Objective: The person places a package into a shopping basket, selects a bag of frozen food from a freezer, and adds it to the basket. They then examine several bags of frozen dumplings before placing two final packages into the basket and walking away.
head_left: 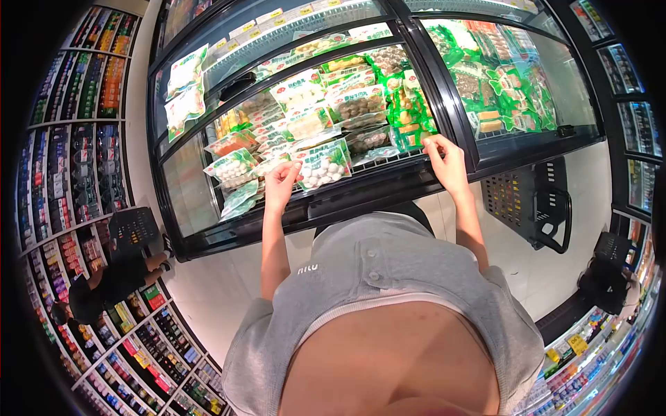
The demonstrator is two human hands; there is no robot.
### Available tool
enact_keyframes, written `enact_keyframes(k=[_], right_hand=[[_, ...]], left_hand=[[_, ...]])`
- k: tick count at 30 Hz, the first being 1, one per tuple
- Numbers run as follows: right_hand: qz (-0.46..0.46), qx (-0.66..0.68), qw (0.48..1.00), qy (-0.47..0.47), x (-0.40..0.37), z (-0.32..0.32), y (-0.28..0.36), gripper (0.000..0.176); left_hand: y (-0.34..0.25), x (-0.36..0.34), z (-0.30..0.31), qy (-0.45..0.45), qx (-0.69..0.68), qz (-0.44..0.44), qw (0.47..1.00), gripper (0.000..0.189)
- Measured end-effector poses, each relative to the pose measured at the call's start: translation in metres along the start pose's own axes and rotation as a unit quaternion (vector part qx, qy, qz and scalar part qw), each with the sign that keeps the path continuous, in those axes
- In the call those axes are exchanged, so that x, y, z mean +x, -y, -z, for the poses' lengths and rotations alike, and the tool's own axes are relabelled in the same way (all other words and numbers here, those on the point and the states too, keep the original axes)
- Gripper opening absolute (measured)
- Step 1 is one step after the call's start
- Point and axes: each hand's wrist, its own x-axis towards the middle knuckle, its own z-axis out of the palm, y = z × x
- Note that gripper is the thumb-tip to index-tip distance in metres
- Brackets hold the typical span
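Observation:
At the front of the open freezer case, my left hand (281,184) has its thumb and fingers closed at the left edge of a clear and green bag of white balls (325,168). The bag lies tilted on top of the front row. My right hand (446,161) is over the front rim at the right, its fingers curled beside a bright green packet (411,114). What those fingers hold, if anything, is hidden. Behind the bag are stacked packs of brown balls (357,104), and another bag of white balls (232,166) lies to the left.
A black frame post (444,83) divides the freezer (368,191) from a right section with more green packs (513,97). A black shopping basket (517,204) stands on the floor at right. Stocked shelves (76,159) line the left, where a person in black (114,284) is near another basket (133,229).

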Motion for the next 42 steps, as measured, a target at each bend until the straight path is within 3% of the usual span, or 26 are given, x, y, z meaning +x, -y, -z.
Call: enact_keyframes(k=[7,10,17,19,21,25,28,32,38,40,42], right_hand=[[0.033,-0.135,0.989,0.048,0.011,-0.011,-0.012,0.017],[0.007,-0.152,0.983,0.106,0.017,-0.021,-0.011,0.018],[-0.054,-0.163,0.971,0.167,0.024,-0.032,-0.016,0.021],[-0.037,-0.185,0.962,0.196,0.027,-0.037,-0.034,0.022],[-0.021,-0.212,0.946,0.246,0.031,-0.041,-0.049,0.022],[0.044,-0.312,0.884,0.346,0.052,-0.042,-0.051,0.028],[0.076,-0.348,0.865,0.354,0.063,-0.045,-0.049,0.030],[0.056,-0.395,0.834,0.382,0.075,-0.053,-0.058,0.034],[0.048,-0.493,0.774,0.394,0.102,-0.101,-0.067,0.042],[0.066,-0.461,0.821,0.329,0.124,-0.138,-0.080,0.063],[0.058,-0.438,0.873,0.207,0.150,-0.171,-0.105,0.066]], left_hand=[[0.023,0.044,-0.006,0.074,-0.005,0.067,0.995,0.024],[0.029,0.075,-0.020,0.094,0.086,0.080,0.989,0.025],[0.052,0.151,-0.081,0.206,0.234,0.042,0.949,0.030],[0.060,0.163,-0.105,0.219,0.263,0.005,0.940,0.029],[0.063,0.169,-0.126,0.230,0.259,0.038,0.937,0.028],[0.097,0.173,-0.146,0.206,0.302,0.115,0.924,0.031],[0.109,0.175,-0.149,0.132,0.335,0.104,0.927,0.023],[0.102,0.191,-0.151,-0.048,0.446,-0.029,0.893,0.030],[0.098,0.204,-0.163,-0.127,0.490,0.005,0.862,0.022],[0.099,0.208,-0.161,-0.144,0.484,-0.004,0.863,0.017],[0.103,0.213,-0.145,-0.066,0.536,0.008,0.842,0.015]])
